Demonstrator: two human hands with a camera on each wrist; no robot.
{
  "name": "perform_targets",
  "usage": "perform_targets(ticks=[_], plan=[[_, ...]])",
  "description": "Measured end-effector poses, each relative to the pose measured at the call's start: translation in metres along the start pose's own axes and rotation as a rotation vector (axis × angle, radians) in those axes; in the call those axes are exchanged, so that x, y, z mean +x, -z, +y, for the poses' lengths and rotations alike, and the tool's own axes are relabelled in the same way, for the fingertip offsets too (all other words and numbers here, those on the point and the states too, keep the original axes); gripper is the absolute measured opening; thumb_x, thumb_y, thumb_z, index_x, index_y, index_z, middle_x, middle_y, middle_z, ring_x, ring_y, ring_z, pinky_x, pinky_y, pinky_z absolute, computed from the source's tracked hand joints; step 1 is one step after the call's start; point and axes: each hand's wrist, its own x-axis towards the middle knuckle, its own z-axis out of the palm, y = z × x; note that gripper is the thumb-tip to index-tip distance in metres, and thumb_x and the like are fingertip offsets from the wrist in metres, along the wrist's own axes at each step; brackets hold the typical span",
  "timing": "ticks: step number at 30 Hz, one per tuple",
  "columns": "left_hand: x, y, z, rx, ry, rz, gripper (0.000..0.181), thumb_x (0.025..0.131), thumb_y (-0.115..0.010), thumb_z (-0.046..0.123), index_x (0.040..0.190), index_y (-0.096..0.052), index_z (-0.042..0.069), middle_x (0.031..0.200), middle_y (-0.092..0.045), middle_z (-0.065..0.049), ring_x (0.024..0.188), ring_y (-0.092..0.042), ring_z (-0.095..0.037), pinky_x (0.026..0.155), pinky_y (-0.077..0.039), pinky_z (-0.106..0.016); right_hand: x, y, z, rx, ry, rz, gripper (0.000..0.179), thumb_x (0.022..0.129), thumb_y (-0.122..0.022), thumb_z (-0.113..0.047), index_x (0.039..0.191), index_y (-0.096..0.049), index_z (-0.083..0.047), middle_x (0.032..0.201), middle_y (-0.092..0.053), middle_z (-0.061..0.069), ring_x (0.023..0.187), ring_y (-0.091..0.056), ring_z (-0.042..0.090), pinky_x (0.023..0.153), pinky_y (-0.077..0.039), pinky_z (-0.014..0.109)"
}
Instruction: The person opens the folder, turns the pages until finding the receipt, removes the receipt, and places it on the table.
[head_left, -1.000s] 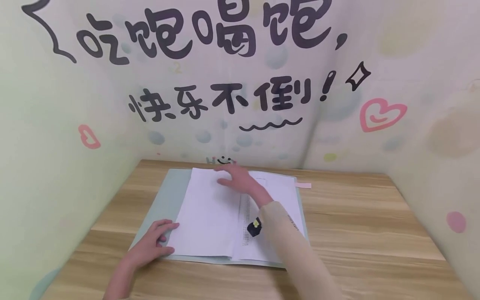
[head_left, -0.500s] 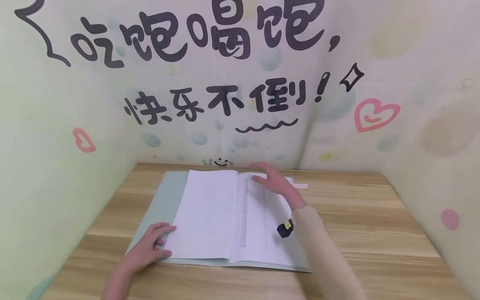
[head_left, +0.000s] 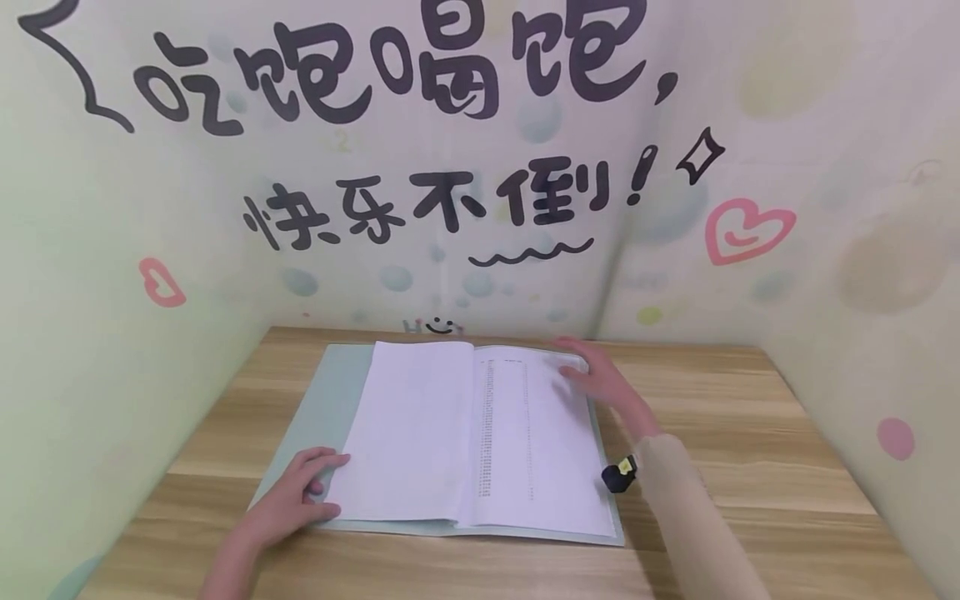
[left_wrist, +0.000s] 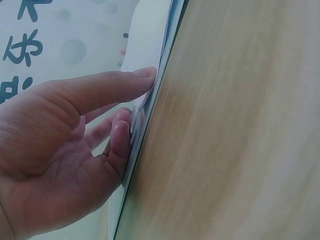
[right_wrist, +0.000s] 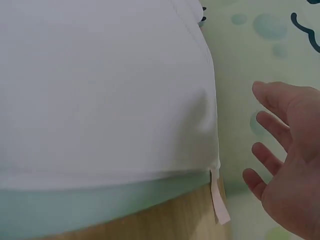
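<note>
An open booklet with a pale green cover (head_left: 330, 392) lies on the table. Its left page (head_left: 408, 429) looks blank, while the right page (head_left: 566, 458) carries narrow columns of small print. My left hand (head_left: 288, 496) rests at the booklet's lower left, fingers on the page edge and cover; the left wrist view has its thumb (left_wrist: 120, 89) against the paper edge. Over the upper right corner hovers my right hand (head_left: 603, 379), fingers loosely spread and holding nothing. A pink ribbon-like strip (right_wrist: 218, 197) sticks out from the booklet's edge in the right wrist view.
The wood-grain table (head_left: 735, 467) extends on both sides of the booklet. A wall (head_left: 450, 283) with large black characters and hearts stands behind it, and side walls flank the table. A black device with a yellow mark (head_left: 620, 473) sits at my right wrist.
My right hand has swept rightward above the pages, from the left page's top to the right page's outer corner, uncovering the printed columns. My left hand has stayed at the lower left.
</note>
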Motion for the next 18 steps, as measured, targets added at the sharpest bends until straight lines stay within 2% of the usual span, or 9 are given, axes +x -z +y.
perform_targets(ticks=[6, 11, 14, 18], plan=[[0.001, 0.0, 0.0, -0.004, -0.015, -0.006, 0.066, 0.078, -0.081, 0.016, 0.137, -0.054, 0.002, 0.143, -0.037, -0.024, 0.09, -0.046, -0.008, 0.072, -0.046, -0.019, -0.017, 0.007, 0.026, 0.054, -0.042, 0.017, 0.043, 0.094, -0.059, 0.002, 0.136, -0.052, 0.005, 0.144, -0.048, 0.028, 0.137, -0.04, 0.046, 0.112, -0.03, 0.063], [0.001, 0.002, -0.003, -0.005, -0.014, -0.006, 0.065, 0.079, -0.08, 0.018, 0.137, -0.054, 0.004, 0.144, -0.036, -0.022, 0.091, -0.045, -0.007, 0.072, -0.046, -0.019, -0.025, 0.009, 0.035, 0.11, -0.124, -0.046, 0.05, 0.094, -0.062, -0.003, 0.141, -0.047, 0.003, 0.146, -0.048, 0.026, 0.135, -0.044, 0.046, 0.109, -0.037, 0.061], [0.0, 0.001, -0.003, -0.004, -0.02, -0.001, 0.065, 0.078, -0.08, 0.017, 0.136, -0.054, 0.004, 0.143, -0.037, -0.022, 0.09, -0.045, -0.005, 0.071, -0.046, -0.019, -0.026, 0.009, 0.036, 0.083, -0.142, -0.096, 0.052, 0.094, -0.062, -0.005, 0.143, -0.044, 0.002, 0.146, -0.047, 0.025, 0.135, -0.046, 0.045, 0.11, -0.038, 0.059], [0.0, 0.0, -0.003, 0.008, -0.035, 0.001, 0.065, 0.078, -0.081, 0.015, 0.136, -0.054, 0.002, 0.141, -0.038, -0.023, 0.088, -0.044, -0.005, 0.07, -0.045, -0.019, -0.026, 0.009, 0.038, 0.01, -0.168, -0.129, 0.054, 0.094, -0.063, -0.008, 0.144, -0.044, 0.0, 0.148, -0.045, 0.024, 0.137, -0.043, 0.043, 0.114, -0.033, 0.059]])
